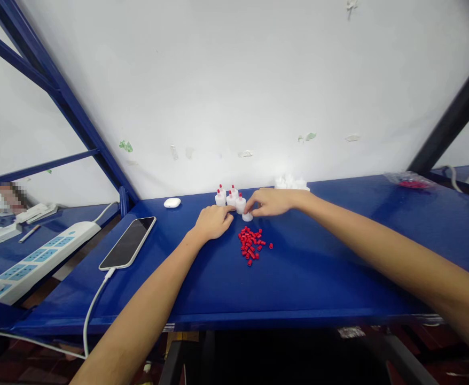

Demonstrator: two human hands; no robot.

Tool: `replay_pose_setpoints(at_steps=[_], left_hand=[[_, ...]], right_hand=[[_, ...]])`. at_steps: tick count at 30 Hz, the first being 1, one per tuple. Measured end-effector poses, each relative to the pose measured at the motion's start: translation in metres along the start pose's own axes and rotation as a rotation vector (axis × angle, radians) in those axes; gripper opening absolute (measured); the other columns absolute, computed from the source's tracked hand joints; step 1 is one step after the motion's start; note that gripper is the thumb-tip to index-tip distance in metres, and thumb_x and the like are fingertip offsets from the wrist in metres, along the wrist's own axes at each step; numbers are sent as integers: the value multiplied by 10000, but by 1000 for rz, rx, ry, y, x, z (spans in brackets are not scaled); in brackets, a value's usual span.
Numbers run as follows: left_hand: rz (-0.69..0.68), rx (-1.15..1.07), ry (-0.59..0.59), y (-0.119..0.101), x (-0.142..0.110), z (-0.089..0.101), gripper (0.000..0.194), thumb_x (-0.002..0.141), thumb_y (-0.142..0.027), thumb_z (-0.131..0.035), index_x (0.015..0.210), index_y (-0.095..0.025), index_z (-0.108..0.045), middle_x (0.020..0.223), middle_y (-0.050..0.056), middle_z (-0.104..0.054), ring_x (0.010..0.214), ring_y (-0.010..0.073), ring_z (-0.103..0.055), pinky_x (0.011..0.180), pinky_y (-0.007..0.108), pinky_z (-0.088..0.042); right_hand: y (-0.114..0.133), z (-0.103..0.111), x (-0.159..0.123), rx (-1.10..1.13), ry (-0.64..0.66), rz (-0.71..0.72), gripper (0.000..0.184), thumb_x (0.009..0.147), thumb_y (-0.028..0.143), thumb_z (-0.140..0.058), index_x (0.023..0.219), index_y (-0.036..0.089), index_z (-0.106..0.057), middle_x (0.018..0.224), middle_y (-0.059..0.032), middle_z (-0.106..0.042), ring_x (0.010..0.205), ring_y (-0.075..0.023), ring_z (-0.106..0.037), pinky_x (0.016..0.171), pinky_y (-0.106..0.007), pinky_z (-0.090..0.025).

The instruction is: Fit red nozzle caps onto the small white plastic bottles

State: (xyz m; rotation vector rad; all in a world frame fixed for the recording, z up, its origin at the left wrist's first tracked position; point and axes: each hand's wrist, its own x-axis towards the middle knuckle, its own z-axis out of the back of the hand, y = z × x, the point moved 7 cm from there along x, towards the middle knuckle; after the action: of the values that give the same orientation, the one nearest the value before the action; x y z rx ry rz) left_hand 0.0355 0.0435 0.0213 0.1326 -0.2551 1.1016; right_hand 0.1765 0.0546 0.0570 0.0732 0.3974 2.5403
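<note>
White piece, one, low on the desk (318, 289), at the fingertips of the right hand (272, 202), in front of the nearest red-tipped bottle; no red showing on it, upper part covered by the fingers. Right grip: thumb and fingers together, apparently clamped on the white piece. Left hand (213, 222): thumb and forefinger apart, forefinger reaching to the foot of the bottles, contact not certain; nothing seen held. Red-tipped bottles (240, 205), five, white, upright in a tight cluster between and beyond the hands; judged finished. Loose red caps (249, 239), several dozen, heaped in front of the hands, a few strayed to the edges; judged unused stock. White parts (291, 183), a pile beyond the right hand against the wall (218, 80), exact form and count not legible; judged also waiting. Status, as judged: early stage, five complete, one in hand, the greater share outstanding. Clear bag (411, 181) with red contents, far right of the desk. White case (172, 202), small, rounded, left of the bottles. Phone (128, 243), dark screen, further left, white cable (94, 305) plugged in. Power strip (44, 256), white with blue sockets, outermost left.
</note>
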Motion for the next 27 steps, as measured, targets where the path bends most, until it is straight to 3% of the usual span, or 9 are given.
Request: replay_pose_setpoints(at_steps=[3,8,18,23,27], left_hand=[[31,39,10,2,0,-1,474,914,-296,-427,1344,-268,-625,849,96,-746,816,293,-695,730,337,-458],[49,-88,-37,8,-1,2,382,905,-284,-429,1120,-229,-740,845,82,-751,797,261,-689,720,313,-457],[47,-380,-243,11,-1,18,344,892,-248,-423,915,-147,-751,731,40,-703,653,169,-603,673,274,-415],[95,-558,-204,11,-2,13,489,958,-455,-427,674,-146,-679,564,11,-639,545,140,-585,606,246,-421],[95,-635,-224,14,-4,12,611,990,-514,-322,634,-152,-661,527,21,-629,516,135,-593,600,239,-432]], right_hand=[[5,-3,1,-30,-11,-3,420,844,211,-567,1232,168,-722,1139,-77,-759,928,-197,-707,819,-274,-486],[1,-10,4,-150,-45,-41,457,845,215,-570,1288,195,-679,1100,-100,-756,877,-221,-692,752,-298,-470],[-1,-2,-3,-29,-22,73,532,780,221,-665,1311,241,-663,1227,-64,-714,853,-182,-679,744,-280,-480],[12,-2,-2,-46,-47,78,381,768,237,-665,1137,194,-750,953,-47,-761,738,-163,-644,675,-261,-449],[22,-18,6,-43,48,139,294,805,178,-611,1053,178,-772,812,-27,-742,662,-134,-620,646,-240,-431]])
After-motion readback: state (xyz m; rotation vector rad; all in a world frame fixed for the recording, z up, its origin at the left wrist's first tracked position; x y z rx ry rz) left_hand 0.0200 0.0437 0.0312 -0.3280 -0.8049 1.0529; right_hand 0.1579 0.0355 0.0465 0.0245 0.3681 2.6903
